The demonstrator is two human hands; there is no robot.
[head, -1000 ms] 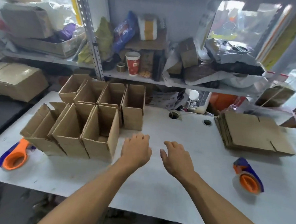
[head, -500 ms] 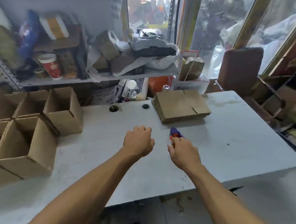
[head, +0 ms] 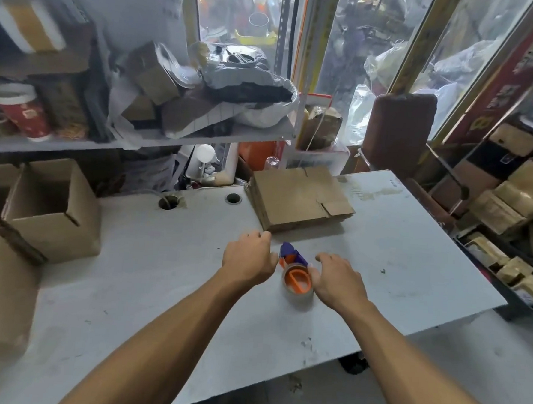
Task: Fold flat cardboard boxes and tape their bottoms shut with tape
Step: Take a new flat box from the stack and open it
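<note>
both hands hover over the table [head: 166,289], nothing gripped. the left hand [head: 247,260] is loosely curled, the right hand [head: 337,279] spread and empty. the tape dispenser [head: 295,274] sits between them, against the right thumb. the stack of flat boxes [head: 299,197] lies just beyond the fingertips; folded boxes [head: 52,207] stand far left.

A cramped packing room or small warehouse, judging by the stock around a white work table [head: 396,256]. On the table sit a stack of flat cardboard boxes [head: 299,197] toward the back, folded open boxes [head: 52,207] at its left edge and a tape dispenser [head: 295,270] near the front. Behind the table a metal shelf [head: 200,137] is heaped with parcels, bags and a red paper cup [head: 24,110]; to the table's right lie what look like taped brown parcels [head: 515,198].
</note>
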